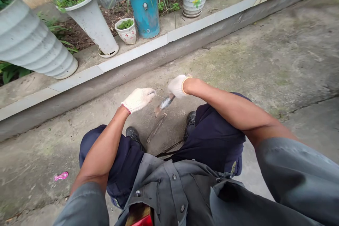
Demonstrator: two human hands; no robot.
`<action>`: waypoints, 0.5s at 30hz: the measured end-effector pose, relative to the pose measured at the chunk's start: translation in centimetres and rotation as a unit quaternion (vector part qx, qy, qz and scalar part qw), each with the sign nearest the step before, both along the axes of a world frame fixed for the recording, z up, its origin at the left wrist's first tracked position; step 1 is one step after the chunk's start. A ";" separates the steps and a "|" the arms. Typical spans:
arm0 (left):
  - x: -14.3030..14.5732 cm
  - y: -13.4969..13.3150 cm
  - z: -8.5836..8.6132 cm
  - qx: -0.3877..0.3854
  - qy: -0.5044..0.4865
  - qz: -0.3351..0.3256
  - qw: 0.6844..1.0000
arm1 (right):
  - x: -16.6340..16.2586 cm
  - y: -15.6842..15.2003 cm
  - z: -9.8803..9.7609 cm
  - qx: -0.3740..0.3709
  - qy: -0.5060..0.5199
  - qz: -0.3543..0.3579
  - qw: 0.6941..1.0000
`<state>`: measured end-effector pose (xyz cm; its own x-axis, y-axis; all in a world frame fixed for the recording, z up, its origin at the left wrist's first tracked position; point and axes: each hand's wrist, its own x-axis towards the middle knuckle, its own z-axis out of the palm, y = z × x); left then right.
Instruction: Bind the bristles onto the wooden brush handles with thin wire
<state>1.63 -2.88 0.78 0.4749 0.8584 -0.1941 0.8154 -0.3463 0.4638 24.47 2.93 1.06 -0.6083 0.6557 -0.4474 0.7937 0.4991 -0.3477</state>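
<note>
My left hand (139,99), in a white knit glove, pinches the end of a thin pale strand (160,96), wire or string. The strand runs across toward a wooden stick (158,110) that my right hand (177,86), also gloved, grips. Around the stick's middle sits a silvery-white winding (166,102), just below my right fist. The stick slants down to the left, held above the ground. A second flat strip of wood (156,128) lies on the concrete between my shoes.
Beyond my hands runs a low tiled ledge (135,60) bearing a blue pot (145,16), a small flowered pot (127,35) and several white pots. A pink plastic piece (61,176) lies on the concrete at left. My knees flank my hands.
</note>
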 end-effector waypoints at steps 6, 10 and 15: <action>0.4 -0.4 -0.1 -0.057 -0.042 -0.035 0.997 | 2.2 -0.1 2.4 -0.093 -0.002 0.181 0.979; 0.4 -0.6 -0.3 -0.091 -0.135 -0.029 0.986 | 2.9 0.7 4.1 -0.037 0.069 0.121 0.990; 0.9 -1.0 -0.1 -0.090 -0.097 -0.020 0.991 | 2.0 0.4 4.8 0.049 0.100 0.030 0.993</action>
<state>2.54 -3.85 0.68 0.5509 0.7978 -0.2451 0.6928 -0.2733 0.6673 26.51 3.36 5.86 -0.7174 0.6504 -0.2497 0.6818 0.5819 -0.4434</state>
